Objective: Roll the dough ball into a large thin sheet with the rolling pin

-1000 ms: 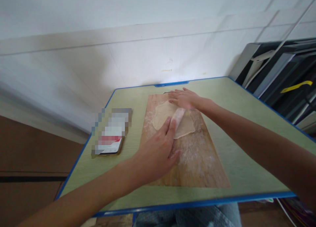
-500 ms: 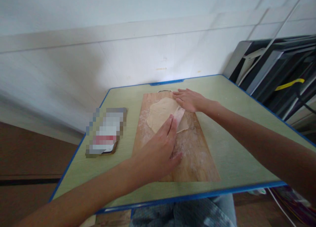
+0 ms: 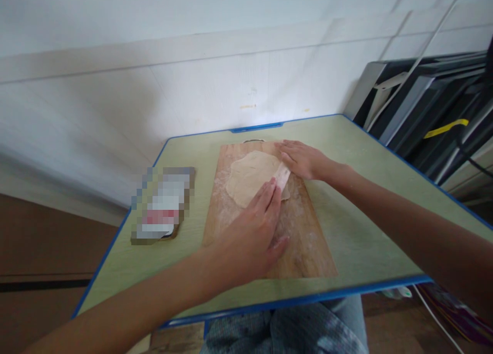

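Note:
A thin sheet of dough [image 3: 250,174] lies flat on a floured wooden board [image 3: 308,241]. Across its right side slants a pale, flour-dusted rolling pin [image 3: 284,176], of which only the middle shows between my hands. My left hand [image 3: 256,231] rests over the near end of the pin, fingers stretched forward and thumb held apart. Over the far end, near the board's upper right corner, my right hand [image 3: 302,158] lies flat with its fingers extended to the left. Both ends of the pin are hidden beneath my hands.
The board stands on a light green table [image 3: 370,190] with a blue edge. Left of the board lies a phone [image 3: 164,202], its screen blurred out. A white wall [image 3: 200,92] rises behind the table. Dark flat panels [image 3: 419,107] lean at the right.
Both hands and the rolling pin have shifted slightly to the right over the dough, toward its right edge. The view has also moved a little.

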{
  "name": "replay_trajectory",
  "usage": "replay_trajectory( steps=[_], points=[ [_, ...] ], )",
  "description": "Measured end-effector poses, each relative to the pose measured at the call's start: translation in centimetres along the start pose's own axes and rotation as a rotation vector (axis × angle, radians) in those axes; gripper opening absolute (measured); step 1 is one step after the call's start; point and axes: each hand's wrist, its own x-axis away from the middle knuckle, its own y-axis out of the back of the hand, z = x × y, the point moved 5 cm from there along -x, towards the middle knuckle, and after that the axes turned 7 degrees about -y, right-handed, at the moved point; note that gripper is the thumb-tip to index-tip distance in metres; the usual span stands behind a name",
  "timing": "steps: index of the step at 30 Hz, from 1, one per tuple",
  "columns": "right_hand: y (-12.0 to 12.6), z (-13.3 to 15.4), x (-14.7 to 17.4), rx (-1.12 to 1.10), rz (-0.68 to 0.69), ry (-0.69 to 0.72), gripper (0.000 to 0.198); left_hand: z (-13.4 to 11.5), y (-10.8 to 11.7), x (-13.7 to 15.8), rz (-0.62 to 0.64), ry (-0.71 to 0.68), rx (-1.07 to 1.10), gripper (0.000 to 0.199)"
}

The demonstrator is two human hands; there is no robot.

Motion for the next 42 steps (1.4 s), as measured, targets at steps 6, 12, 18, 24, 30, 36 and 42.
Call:
replay_trajectory(
  steps=[6, 12, 18, 24, 30, 36, 42],
  points=[
    [-0.1, -0.5, 0.8, -0.032, -0.022, -0.015, 0.058, -0.6, 0.0, -0.1, -0.004, -0.05, -0.051, 0.07],
    [0.0, -1.2, 2.3, -0.086, -0.07, -0.03, 0.057, -1.7, -0.4, -0.4, -0.006, -0.104, -0.088, 0.068],
    [-0.1, -2.5, 4.3, -0.195, -0.118, -0.027, 0.059, -3.3, -1.4, -0.9, -0.053, -0.213, -0.229, 0.062],
    [0.2, -3.2, 5.5, -0.283, -0.131, -0.045, 0.062, -4.5, -2.0, -1.3, -0.063, -0.289, -0.369, 0.056],
    [0.5, -2.1, 3.9, -0.194, -0.098, -0.048, 0.06, -4.2, -1.6, -1.1, -0.046, -0.302, -0.359, 0.046],
    [0.1, -0.5, 1.3, -0.057, -0.004, 0.015, 0.055, -3.0, -0.6, -0.5, -0.037, -0.289, -0.303, 0.041],
    [-0.1, 0.8, -1.4, -0.015, 0.127, -0.072, 0.051, 0.4, 0.5, 1.0, -0.055, -0.151, -0.207, 0.049]
  ],
)
